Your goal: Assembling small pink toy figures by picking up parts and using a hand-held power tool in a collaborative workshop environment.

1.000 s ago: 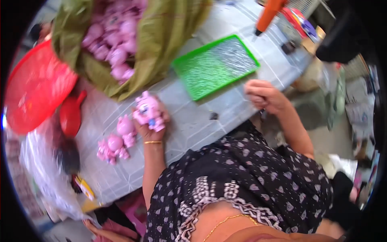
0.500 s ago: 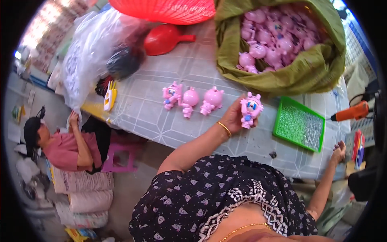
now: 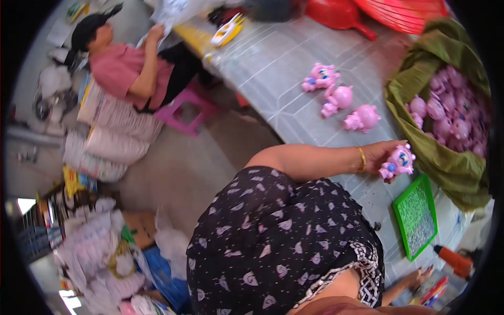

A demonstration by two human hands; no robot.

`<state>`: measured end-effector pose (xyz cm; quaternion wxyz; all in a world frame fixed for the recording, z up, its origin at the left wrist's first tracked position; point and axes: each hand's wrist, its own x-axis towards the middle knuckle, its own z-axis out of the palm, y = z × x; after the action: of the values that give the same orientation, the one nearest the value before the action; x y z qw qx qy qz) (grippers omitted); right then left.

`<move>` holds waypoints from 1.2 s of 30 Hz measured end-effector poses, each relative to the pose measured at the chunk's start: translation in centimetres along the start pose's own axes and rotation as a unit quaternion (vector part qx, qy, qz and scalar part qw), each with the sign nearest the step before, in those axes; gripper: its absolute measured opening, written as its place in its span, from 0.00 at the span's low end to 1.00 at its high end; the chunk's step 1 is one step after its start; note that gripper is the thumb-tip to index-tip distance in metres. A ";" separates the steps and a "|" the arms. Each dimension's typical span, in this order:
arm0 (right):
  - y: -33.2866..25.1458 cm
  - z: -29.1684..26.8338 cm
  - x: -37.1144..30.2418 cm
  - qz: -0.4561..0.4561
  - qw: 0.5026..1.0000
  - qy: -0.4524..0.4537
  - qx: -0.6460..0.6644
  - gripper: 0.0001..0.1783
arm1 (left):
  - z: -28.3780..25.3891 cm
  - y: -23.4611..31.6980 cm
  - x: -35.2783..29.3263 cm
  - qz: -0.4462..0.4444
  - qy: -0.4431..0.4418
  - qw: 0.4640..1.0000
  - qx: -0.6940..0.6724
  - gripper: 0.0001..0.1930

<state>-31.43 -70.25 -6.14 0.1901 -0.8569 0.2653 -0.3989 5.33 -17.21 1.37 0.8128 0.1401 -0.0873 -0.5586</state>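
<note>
My left hand point(image 3: 382, 153) is closed round a pink toy figure point(image 3: 397, 161) with a blue-marked face and a small blue part on its front. Three similar toys lie on the table to its left: one face up point(image 3: 321, 77), another with its round back up point(image 3: 337, 100), and a third point(image 3: 362, 118) nearest my arm. Low on the right, my right hand point(image 3: 418, 278) rests by the table edge with its fingers apart and nothing in them. Close to it is an orange power tool point(image 3: 455, 261). A green tray point(image 3: 397, 212) of small silvery pieces lies between my hands.
An olive sack point(image 3: 401, 89) full of pink toys stands at the right. Along the far edge are a red scoop point(image 3: 333, 14), a red basket point(image 3: 404, 16) and a yellow-and-white tool point(image 3: 228, 30). A seated person point(image 3: 123, 71) works at the left, on a pink stool point(image 3: 186, 111).
The view has swung left, so the table and sack appear farther right and tilted. The toy stays in my left hand. My right hand stays near the power tool.
</note>
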 end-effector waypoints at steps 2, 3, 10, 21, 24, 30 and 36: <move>-3.9 1.0 1.0 0.003 0.999 -0.034 -0.014 0.33 | 0.2 -0.1 -0.6 0.022 -0.005 1.000 0.007 0.29; -3.3 1.3 1.1 0.026 0.996 -0.009 0.081 0.32 | 0.3 -0.1 -0.6 0.021 -0.016 1.000 0.002 0.29; -0.7 4.7 8.1 -0.041 0.984 -0.059 0.161 0.28 | -0.3 0.0 -0.1 0.036 -0.020 0.999 0.014 0.27; -9.7 24.6 12.9 -0.215 0.935 -0.170 0.225 0.22 | -1.9 -0.7 3.3 0.063 0.002 0.996 0.067 0.22; -12.5 29.1 12.4 -0.257 0.916 -0.191 0.242 0.21 | -0.1 -0.4 0.9 0.064 0.006 0.994 0.086 0.20; -9.4 27.0 13.2 -0.296 0.924 -0.143 0.195 0.19 | 4.1 -1.0 -2.0 0.059 -0.044 0.992 0.098 0.23; 4.9 3.8 6.4 -0.109 0.989 0.015 0.096 0.22 | 4.7 -1.8 -5.6 0.001 -0.086 0.993 -0.082 0.22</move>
<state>-26.44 -77.55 -7.32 0.2226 -0.8523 0.1341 -0.4540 0.27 -13.17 5.27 0.8117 0.0245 -0.1111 -0.5730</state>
